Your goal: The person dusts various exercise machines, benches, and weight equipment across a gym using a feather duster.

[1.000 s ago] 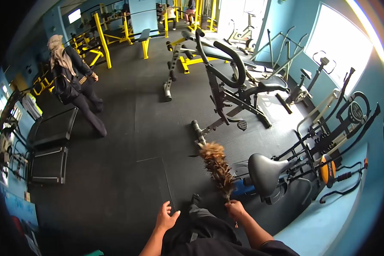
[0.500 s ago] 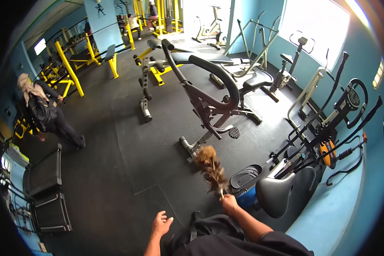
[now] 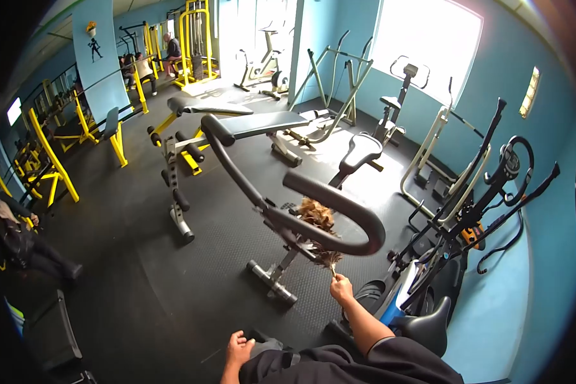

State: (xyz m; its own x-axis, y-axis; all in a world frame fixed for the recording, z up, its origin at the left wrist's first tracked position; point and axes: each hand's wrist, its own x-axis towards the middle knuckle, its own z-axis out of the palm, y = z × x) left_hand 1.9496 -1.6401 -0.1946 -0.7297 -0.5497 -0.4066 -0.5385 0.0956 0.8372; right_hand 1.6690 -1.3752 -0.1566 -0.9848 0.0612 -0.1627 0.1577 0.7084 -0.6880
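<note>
My right hand [image 3: 342, 289] is closed around the thin handle of a brown feather duster [image 3: 317, 215]. The duster points away from me, and its feathers are partly hidden behind the thick curved handlebar of a dark exercise machine [image 3: 370, 224]. They lie against or close to its frame; I cannot tell whether they touch. Low in the view, my left hand [image 3: 239, 349] is beside my leg, empty, with its fingers loosely bent and the thumb apart.
An exercise bike with a black saddle [image 3: 429, 325] stands close on my right, by an elliptical trainer [image 3: 502, 168]. A padded bench [image 3: 262, 123] lies beyond the machine. At left are a person in dark clothes [image 3: 25, 246] and a treadmill [image 3: 61, 333]. Others sit farther back.
The view has shifted right and I am nearer the machine. The duster has moved forward, behind its handlebar. My left hand has come closer to my leg.
</note>
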